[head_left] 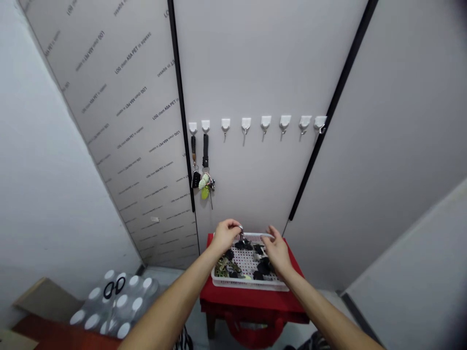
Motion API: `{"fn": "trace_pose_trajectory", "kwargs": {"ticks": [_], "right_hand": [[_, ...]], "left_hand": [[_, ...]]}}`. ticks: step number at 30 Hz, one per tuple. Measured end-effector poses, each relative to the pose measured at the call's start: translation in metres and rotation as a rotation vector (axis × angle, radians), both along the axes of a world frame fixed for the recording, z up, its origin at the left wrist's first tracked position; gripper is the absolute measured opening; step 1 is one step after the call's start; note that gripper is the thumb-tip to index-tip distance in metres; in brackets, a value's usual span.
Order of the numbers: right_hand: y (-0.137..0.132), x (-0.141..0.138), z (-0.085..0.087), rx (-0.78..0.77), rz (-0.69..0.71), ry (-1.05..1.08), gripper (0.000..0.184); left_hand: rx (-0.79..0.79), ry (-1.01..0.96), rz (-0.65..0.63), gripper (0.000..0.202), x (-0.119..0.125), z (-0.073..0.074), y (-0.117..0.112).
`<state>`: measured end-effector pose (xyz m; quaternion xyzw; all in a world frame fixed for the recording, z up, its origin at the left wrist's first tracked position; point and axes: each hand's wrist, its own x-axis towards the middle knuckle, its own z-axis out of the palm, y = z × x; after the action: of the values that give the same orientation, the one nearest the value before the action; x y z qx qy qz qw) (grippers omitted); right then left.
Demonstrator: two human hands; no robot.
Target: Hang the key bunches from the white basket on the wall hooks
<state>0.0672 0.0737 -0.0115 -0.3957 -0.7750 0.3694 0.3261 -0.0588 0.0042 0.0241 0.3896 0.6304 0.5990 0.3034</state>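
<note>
A white perforated basket (pixel 251 285) of several dark key fobs and keyrings rests on a red stool (pixel 251 304). My left hand (pixel 226 234) hovers over the basket's far left corner, fingers pinched on a small metal key ring (pixel 241 228). My right hand (pixel 275 249) is over the basket's right half, fingers curled near the far rim; what it holds, if anything, is hidden. On the wall above runs a row of white hooks (pixel 246 123). The two leftmost hooks carry key sets (pixel 205 182) on black straps, one with a green tag.
Black vertical strips (pixel 180 107) divide the grey wall panels. A shrink-wrapped pack of bottles (pixel 116 304) lies on the floor at lower left, beside a cardboard piece (pixel 40 294). A red bag (pixel 253 333) hangs under the stool.
</note>
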Motion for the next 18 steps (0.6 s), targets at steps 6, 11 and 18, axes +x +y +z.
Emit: {"fn": "trace_pose_trajectory", "kwargs": {"ticks": [6,11,18], "right_hand": [[-0.022,-0.020,0.025,-0.090,0.346,0.162,0.022],[-0.019,-0.041,0.037,-0.111,0.334,0.265,0.018],[0.006,-0.086,0.115,-0.096,0.259,0.481,0.017]], "left_hand": [[-0.061,-0.090,-0.002,0.004,0.002,0.007,0.006],[0.003,-0.149,0.032,0.004,-0.009,0.025,0.005],[0.327,-0.074,0.102,0.014,-0.031,0.069,0.015]]}}
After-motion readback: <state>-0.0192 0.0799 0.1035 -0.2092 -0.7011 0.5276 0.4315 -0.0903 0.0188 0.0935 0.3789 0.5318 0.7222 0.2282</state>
